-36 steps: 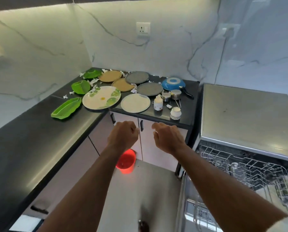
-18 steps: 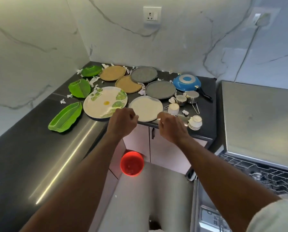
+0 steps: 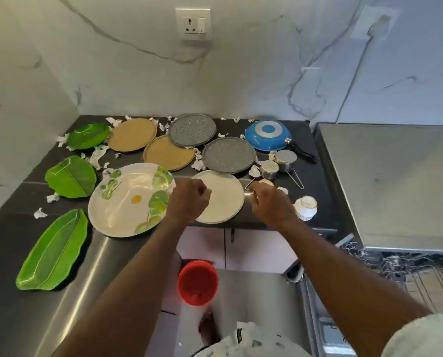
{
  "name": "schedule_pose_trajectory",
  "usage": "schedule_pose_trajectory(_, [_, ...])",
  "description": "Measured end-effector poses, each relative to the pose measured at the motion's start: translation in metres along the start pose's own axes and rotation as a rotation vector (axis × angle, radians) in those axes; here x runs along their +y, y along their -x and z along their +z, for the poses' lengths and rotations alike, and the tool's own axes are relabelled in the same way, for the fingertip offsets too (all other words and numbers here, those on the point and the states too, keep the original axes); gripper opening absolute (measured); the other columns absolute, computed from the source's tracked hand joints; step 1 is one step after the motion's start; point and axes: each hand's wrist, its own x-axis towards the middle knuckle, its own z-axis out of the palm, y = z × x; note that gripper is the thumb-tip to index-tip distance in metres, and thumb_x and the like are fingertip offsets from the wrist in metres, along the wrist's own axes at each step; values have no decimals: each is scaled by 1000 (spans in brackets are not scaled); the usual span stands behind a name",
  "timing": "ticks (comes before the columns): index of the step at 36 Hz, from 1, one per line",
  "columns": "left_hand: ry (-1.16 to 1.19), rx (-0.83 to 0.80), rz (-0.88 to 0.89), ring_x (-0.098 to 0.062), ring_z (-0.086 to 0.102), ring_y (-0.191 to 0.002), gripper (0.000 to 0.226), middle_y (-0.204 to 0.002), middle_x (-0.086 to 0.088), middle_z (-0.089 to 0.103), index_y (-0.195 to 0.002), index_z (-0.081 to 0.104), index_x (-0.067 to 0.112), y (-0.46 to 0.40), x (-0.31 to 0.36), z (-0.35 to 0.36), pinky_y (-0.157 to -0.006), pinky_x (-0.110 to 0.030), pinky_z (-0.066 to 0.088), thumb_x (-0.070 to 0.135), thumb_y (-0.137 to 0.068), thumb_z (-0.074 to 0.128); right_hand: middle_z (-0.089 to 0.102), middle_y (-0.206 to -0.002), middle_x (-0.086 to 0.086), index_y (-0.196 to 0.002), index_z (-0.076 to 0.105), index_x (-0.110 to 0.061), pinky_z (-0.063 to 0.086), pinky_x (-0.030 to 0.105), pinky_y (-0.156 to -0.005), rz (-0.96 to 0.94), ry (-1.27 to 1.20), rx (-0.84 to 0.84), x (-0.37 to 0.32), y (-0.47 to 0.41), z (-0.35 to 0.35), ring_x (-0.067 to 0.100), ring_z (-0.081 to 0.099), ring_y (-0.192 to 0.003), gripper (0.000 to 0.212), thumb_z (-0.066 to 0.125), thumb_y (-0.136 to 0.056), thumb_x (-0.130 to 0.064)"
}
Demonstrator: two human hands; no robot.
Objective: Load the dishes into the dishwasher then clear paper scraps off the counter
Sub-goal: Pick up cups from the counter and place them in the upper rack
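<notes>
I see my left hand with fingers curled, holding nothing, over the near rim of the plain white plate on the table. My right hand, also loosely curled, hovers just right of that plate; whether it pinches anything, I cannot tell.

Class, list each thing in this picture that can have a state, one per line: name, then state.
Plain white round plate: flat on counter, under both hands.
Large floral white plate: flat, empty.
Blue frying pan: upside down.
Small white cup: tipped on its side.
Dishwasher: open, rack visible.
Red bucket: upright on floor.
Left hand: curled, holding nothing visible.
Right hand: curled; grip unclear.
</notes>
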Motion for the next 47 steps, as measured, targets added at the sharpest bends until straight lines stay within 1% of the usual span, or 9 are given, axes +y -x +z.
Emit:
schedule_pose_trajectory(8, [33, -184, 176, -20, 67, -71, 17, -78, -1, 75, -84, 77, 16, -54, 15, 51, -66, -32, 52, 30, -85, 68, 73, -106, 5, -113, 65, -18, 56, 42, -82, 202, 52, 48, 25, -24, 11, 27, 69, -92, 23, 56, -93, -24])
schedule_pose_trajectory(16, [69, -457, 183, -25, 65, -100, 45, -107, -2, 71, -116, 66, 20, -87, 45, 103, -84, -39, 53, 43, -78, 76, 72, -100, -1, -108, 66, -22, 51, 41, -87, 323, 203, 129, 73, -36, 7, 20, 66, -93, 25, 69, -86, -35])
schedule_pose_trajectory(21, [-8, -575, 193, -25, 50, -129, 87, -141, -4, 53, -141, 45, 22, -91, 56, 142, -100, -46, 46, 51, -68, 83, 51, -137, 5, -134, 43, -26, 40, 56, -100, 620, 277, -147, 117, -24, 4, 32, 50, -127, 72, 70, -75, -57])
schedule_pose_trajectory(24, [-25, -610, 121, -26, 40, -140, 106, -153, -4, 40, -152, 31, 22, -93, 62, 162, -108, -48, 41, 54, -66, 84, 48, -138, 5, -138, 35, -28, 39, 56, -101, 675, 189, -327, 148, -17, 7, 32, 50, -127, 80, 74, -73, -57])
schedule_pose_trajectory(28, [-75, -577, 77, -26, 43, -137, 97, -148, -3, 45, -149, 34, 23, -92, 73, 182, -106, -48, 43, 51, -69, 83, 55, -127, 4, -131, 41, -29, 51, 47, -94, 577, -4, -399, 180, -9, 14, 28, 57, -112, 76, 80, -70, -52])
schedule_pose_trajectory(33, [-54, -442, 29, -28, 53, -123, 80, -131, -3, 57, -136, 46, 21, -88, 81, 201, -94, -46, 49, 43, -68, 83, 58, -116, -3, -123, 48, -30, 53, 39, -87, 444, -187, -308, 207, -5, 13, 20, 57, -103, 74, 85, -62, -53])
schedule_pose_trajectory(36, [-7, -363, -40, -32, 54, -121, 85, -131, -9, 59, -141, 43, 17, -81, 87, 208, -95, -46, 49, 35, -69, 85, 58, -117, -6, -123, 47, -31, 52, 40, -88, 384, -217, -263, 218, 0, 17, 19, 55, -106, 77, 85, -61, -57])
schedule_pose_trajectory(41, [74, -225, -163, -38, 59, -110, 69, -120, -14, 63, -125, 48, 10, -69, 96, 214, -86, -42, 45, 28, -69, 86, 55, -124, -1, -131, 46, -25, 54, 46, -88, 229, -170, -233, 227, 8, 25, 23, 56, -109, 85, 84, -63, -58])
schedule_pose_trajectory(47, [98, -190, -96, -33, 59, -108, 70, -121, -11, 64, -128, 53, 10, -49, 109, 209, -86, -36, 42, 28, -69, 87, 55, -125, 1, -131, 49, -20, 54, 47, -86, 187, -173, -159, 231, 20, 27, 25, 55, -109, 80, 84, -67, -52])
